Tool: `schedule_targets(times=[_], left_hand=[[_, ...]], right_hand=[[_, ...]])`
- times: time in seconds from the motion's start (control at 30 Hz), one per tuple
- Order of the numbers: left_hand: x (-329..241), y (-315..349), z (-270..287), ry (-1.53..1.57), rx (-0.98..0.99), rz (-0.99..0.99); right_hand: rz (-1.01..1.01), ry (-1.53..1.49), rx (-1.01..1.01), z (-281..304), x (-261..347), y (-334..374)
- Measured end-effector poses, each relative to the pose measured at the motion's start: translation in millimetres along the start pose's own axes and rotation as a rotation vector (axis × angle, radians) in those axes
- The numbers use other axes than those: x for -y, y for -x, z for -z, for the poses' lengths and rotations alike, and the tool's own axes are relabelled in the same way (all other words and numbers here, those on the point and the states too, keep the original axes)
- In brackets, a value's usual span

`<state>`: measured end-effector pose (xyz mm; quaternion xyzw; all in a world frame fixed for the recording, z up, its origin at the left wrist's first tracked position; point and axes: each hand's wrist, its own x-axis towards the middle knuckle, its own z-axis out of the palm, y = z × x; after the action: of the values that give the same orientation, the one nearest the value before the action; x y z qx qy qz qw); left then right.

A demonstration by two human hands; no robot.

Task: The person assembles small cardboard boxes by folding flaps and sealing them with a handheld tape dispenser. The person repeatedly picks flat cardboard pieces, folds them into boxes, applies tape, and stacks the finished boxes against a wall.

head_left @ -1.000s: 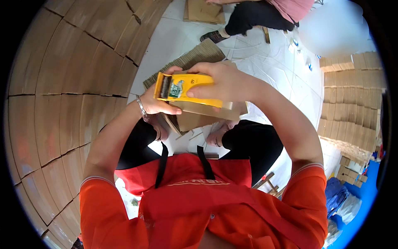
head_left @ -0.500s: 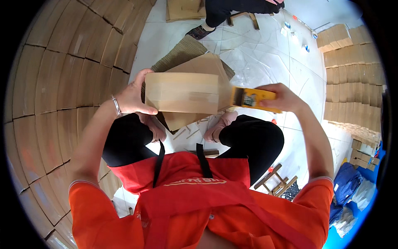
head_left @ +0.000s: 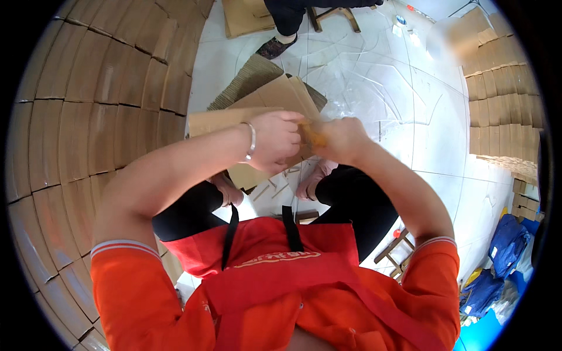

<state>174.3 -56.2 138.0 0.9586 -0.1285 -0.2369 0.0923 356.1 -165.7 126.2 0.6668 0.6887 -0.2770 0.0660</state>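
The closed cardboard carton [head_left: 213, 120] lies sideways in front of me, largely covered by my left forearm and hand. My left hand [head_left: 276, 140], with a bracelet at the wrist, has crossed to the carton's right end. Its fingers are curled together there; what they pinch, if anything, is hidden. Close beside it, my right hand [head_left: 344, 140] is closed round a yellow tape dispenser [head_left: 316, 138], of which only a blurred part shows. The two hands almost meet.
Flattened cardboard sheets [head_left: 272, 96] lie beneath the carton. Stacked cartons [head_left: 88, 128] wall the left side, and another stack [head_left: 506, 111] stands at right. Clear plastic film [head_left: 363, 88] lies on the floor. A co-worker's leg [head_left: 285, 17] is ahead, and a wooden stool [head_left: 393, 248] stands at lower right.
My left hand has left the carton's left end and moved right. My right hand has brought the tape dispenser left to meet it. The carton has shifted slightly left.
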Motion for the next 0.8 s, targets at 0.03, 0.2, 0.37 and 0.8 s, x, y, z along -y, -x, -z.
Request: schedule_targets(times=[0.03, 0.2, 0.37, 0.8], left_hand=[[-4.2, -9.5, 16.5, -0.076, 0.194, 0.044], [-33.3, -29.0, 61.1, -0.188, 0.512, 0.224], [-16.2, 48.6, 15.5, -0.001, -0.383, 0.336], [-104.6, 257.2, 60.7, -0.367, -0.896, 0.985]], right_hand=[[-0.019, -0.005, -0.037, -10.9, -2.4, -0.7], [-0.198, -0.354, -0.373, -12.7, -5.5, 23.9], [-0.196, -0.959, -0.771, -53.0, -43.4, 47.0], [-0.084, -1.149, -0.903, -78.3, -63.5, 0.7]])
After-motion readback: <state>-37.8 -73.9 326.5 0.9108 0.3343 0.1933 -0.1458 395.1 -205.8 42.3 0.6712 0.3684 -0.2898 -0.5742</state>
